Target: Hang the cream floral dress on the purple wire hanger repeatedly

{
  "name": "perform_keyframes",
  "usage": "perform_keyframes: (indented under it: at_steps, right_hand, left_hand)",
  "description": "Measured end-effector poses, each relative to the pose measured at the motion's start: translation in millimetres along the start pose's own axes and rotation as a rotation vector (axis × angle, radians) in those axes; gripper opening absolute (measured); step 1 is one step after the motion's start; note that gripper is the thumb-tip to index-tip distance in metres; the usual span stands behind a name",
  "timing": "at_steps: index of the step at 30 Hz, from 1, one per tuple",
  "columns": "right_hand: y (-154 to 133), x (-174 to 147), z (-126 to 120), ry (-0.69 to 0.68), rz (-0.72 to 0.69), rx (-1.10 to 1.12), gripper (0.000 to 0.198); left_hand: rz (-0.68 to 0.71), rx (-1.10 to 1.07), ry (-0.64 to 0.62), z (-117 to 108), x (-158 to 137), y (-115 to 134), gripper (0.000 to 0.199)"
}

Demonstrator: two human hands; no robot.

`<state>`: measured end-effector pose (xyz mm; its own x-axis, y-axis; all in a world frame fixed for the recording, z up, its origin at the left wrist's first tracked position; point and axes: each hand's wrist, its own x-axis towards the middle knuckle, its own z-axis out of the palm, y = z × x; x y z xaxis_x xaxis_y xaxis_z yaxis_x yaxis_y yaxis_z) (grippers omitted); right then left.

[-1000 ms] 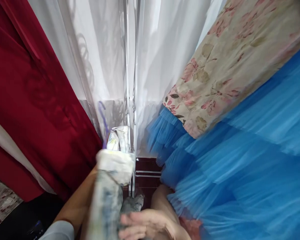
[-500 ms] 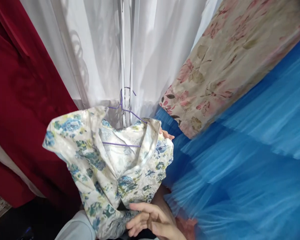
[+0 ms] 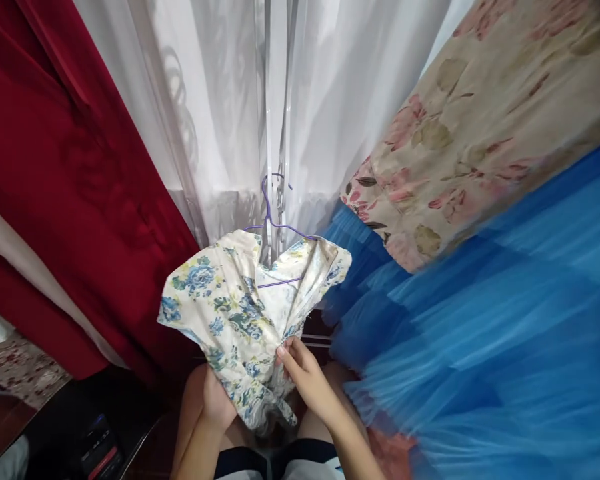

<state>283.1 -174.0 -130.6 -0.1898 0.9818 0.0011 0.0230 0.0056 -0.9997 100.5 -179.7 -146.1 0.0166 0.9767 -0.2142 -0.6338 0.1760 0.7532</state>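
A white blouse with blue and green flowers hangs on a thin purple hanger in front of me. My right hand pinches its front edge below the neckline between thumb and fingers. At the blouse's lower left side, my left hand has hold of the fabric, with its fingers mostly hidden behind. The blouse's lower end is bunched above my lap. The hanger's hook is beside two hanging white straps.
A red garment hangs on the left and white drapery behind. To the right are a beige floral cloth and layered blue tulle. A phone-like device lies on a dark surface at lower left.
My right hand, open near the blouse's bottom before, now pinches its front edge. Fingers that showed at the blouse's right shoulder are gone from there; my left hand now shows at its lower left.
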Motion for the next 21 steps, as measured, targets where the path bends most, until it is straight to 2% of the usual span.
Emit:
perform_keyframes:
  at_steps: [3,6,8,10,11,12,13,15,16,18,21]
  right_hand:
    - [-8.7,14.3,8.8,-0.038,-0.079,-0.163,0.041]
    - [-16.7,17.7,12.2,-0.069,-0.073,-0.157,0.043]
    - [-19.0,15.8,11.8,-0.061,-0.034,-0.090,0.042]
    - [-19.0,12.6,11.7,-0.039,0.011,-0.031,0.042]
    - [-18.5,11.1,12.5,-0.035,0.032,-0.011,0.042]
    - [-18.0,9.9,13.8,-0.043,0.049,0.002,0.041]
    - [-18.0,9.4,15.6,-0.058,0.060,0.011,0.040]
    - [-21.0,11.1,18.5,-0.103,0.066,0.030,0.038]
    - [-25.0,13.8,18.5,-0.125,0.071,0.045,0.038]
    - [-40.4,24.1,13.5,-0.123,0.075,0.099,0.037]
    - [-81.5,52.7,-4.3,0.014,0.002,0.193,0.036]
  left_hand:
    - [-0.021,0.132,0.061,-16.2,-6.8,-1.8,0.064]
    - [0.066,0.372,0.126,-22.8,-0.5,2.4,0.056]
    - [0.308,0.545,0.291,-23.0,7.3,2.1,0.056]
    - [0.664,0.728,0.484,-20.0,14.1,-5.1,0.065]
    - [0.814,0.816,0.513,-17.1,16.4,-11.3,0.067]
    - [0.900,0.899,0.464,-13.1,17.9,-18.5,0.064]
    - [0.915,0.975,0.351,-8.2,18.7,-26.1,0.056]
    - [0.827,1.079,0.099,3.6,19.2,-38.7,0.029]
    - [0.790,1.103,0.022,10.1,19.1,-42.5,0.019]
    - [0.775,1.150,-0.051,22.6,18.4,-43.0,0.013]
    - [0.731,1.341,-0.200,35.7,15.5,-29.0,0.012]
